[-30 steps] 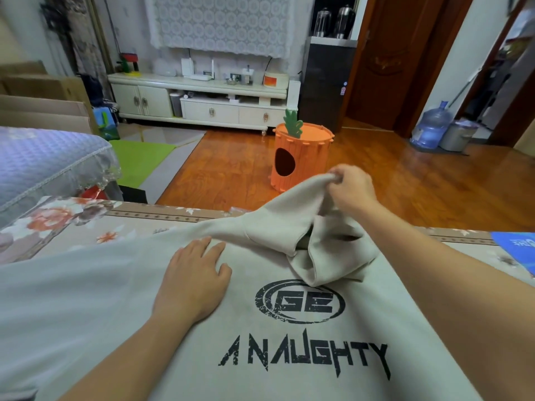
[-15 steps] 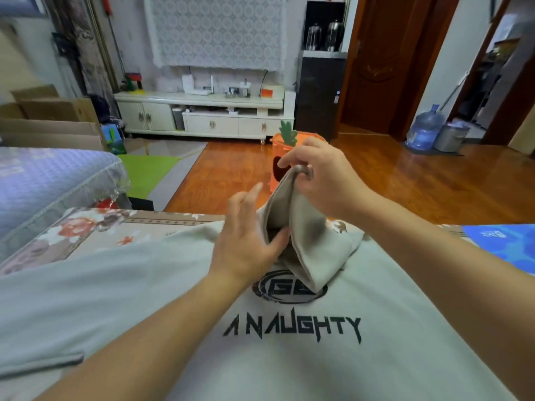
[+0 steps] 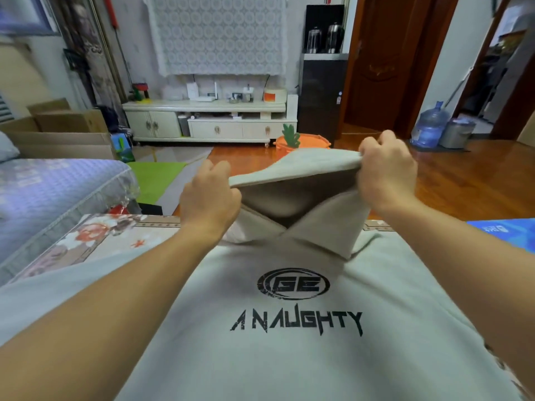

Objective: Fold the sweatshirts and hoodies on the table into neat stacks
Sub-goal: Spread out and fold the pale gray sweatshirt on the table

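Right now we have the grey hoodie (image 3: 289, 342) lying chest-up on the surface (image 3: 95, 241), its black printed logo facing us, and we are working on the hood (image 3: 292, 192), which is lifted clear of the cloth and stretched between both hands. Our left hand (image 3: 210, 198) pinches the left end of the hood's edge with fingers curled round the fabric, and our right hand (image 3: 386, 175) grips the right end in a closed fist, so neither hand has any slack to spare. The step, as we judge it, is to flatten the hood and lay it down onto the body so the garment becomes a tidy rectangle. To do that well, we should keep the edge taut and level between the two hands, since the right side sits a little higher than the left. We should then lower it straight toward the logo, letting the crossed neck folds beneath settle flat rather than bunch. It likely pays to smooth outward from the middle once it lands. The sleeves look spread to either side beyond our arms, though their ends run out of view, so they probably await folding afterwards. The fabric looks thick and soft, so creases will need firm pressing.
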